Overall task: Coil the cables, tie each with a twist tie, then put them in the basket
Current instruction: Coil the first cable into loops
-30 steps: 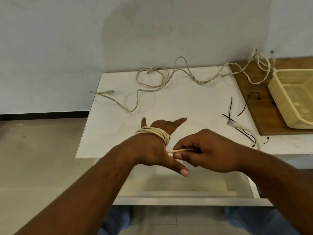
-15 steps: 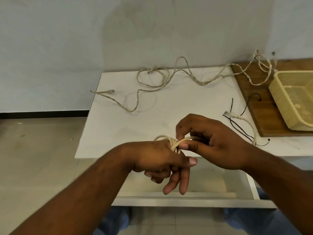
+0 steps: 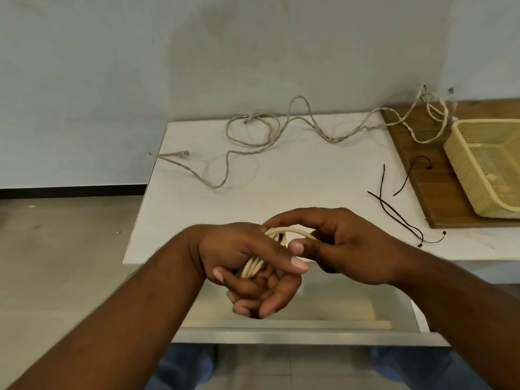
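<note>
Since the earlier frame the left hand [image 3: 247, 257] has rolled over. The loops that ringed its palm now bunch as a coil [image 3: 253, 267] in its curled fingers. The plug end that trailed toward the basket [image 3: 464, 164] has been drawn up into the hands.

A white counter [image 3: 281, 178] carries everything, with the basket at its far right on a wooden board [image 3: 422, 170]. A second cable [image 3: 318, 128] sprawls uncoiled from just behind the basket away to the left. Well left of the basket, and nearer the person, both hands hover over the counter's near edge. The left fingers curl round the coil. The right hand [image 3: 346, 249] pinches the coil's last strand between thumb and fingers, with the index stretched over the top. Thin black ties [image 3: 394, 209] lie between the hands and the basket, and none has been picked up.

The likely trouble is the handover. The coil sits in a loose curl only, so when the right hand lets go to fetch a tie, the springy loops may open or slide off. The untucked tail could then unwind. The ties cross one another and lie flat, so a hurried pinch might lift two or miss altogether.
</note>
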